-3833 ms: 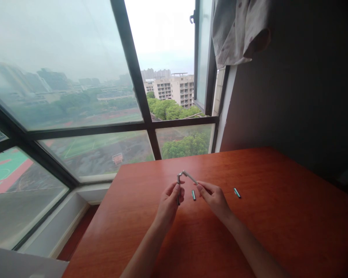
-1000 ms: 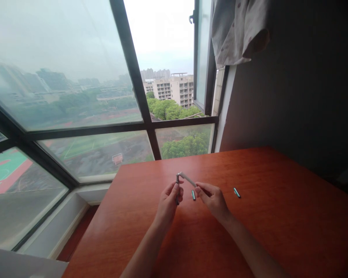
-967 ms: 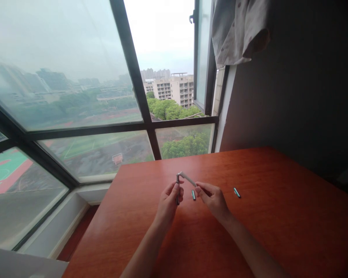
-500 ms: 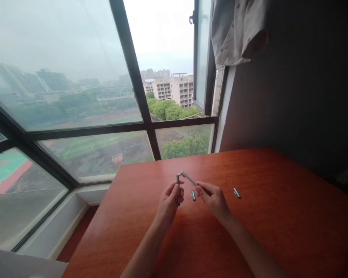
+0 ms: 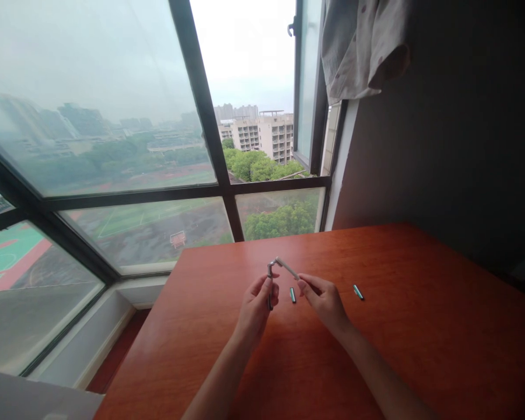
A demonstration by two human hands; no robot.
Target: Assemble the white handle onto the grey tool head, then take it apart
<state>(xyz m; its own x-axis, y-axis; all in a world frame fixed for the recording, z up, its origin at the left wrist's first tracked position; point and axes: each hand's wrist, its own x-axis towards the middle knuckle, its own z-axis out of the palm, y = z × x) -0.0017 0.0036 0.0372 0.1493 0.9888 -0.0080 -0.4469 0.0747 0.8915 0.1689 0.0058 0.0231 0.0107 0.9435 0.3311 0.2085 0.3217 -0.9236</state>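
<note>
Over the table, my left hand [image 5: 256,300] is closed round the dark handle of a razor [image 5: 270,286], held upright with its silver head at the top. My right hand [image 5: 324,300] pinches a slim, pale stick-like brush [image 5: 289,268] that slants up to the left. Its far end meets the razor's head; whether it has bristles is too small to tell. Between my hands, a small green-and-silver razor cartridge [image 5: 293,295] lies on the table. A second cartridge [image 5: 358,292] of the same look lies to the right of my right hand.
The reddish-brown wooden table [image 5: 402,350] spans the area beneath my arms. Behind it stand dark-framed windows [image 5: 135,201], with one pane [image 5: 308,81] swung open. Grey cloth [image 5: 363,52] hangs at the upper right beside a dark wall [image 5: 441,146].
The tip of the brush has shifted very slightly to the right against the razor's head. Both hands keep their grips, and the cartridges stay where they were.
</note>
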